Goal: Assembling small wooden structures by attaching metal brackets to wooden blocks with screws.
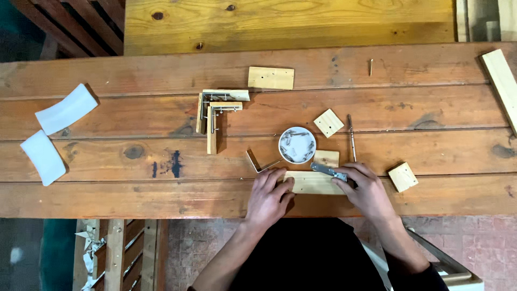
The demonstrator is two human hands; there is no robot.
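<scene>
The left hand covers the near-left end of the wood strip. The dish contents are too small to tell. At far right, the plank runs off the edge. The grip under the right hand is hidden.

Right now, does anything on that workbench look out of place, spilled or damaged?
Nothing looks spilled or broken. The small screws stay inside the white dish. One lone screw lies apart near the bench's far edge. The left hand presses a wood strip while the right hand sets a metal bracket on it.
</scene>
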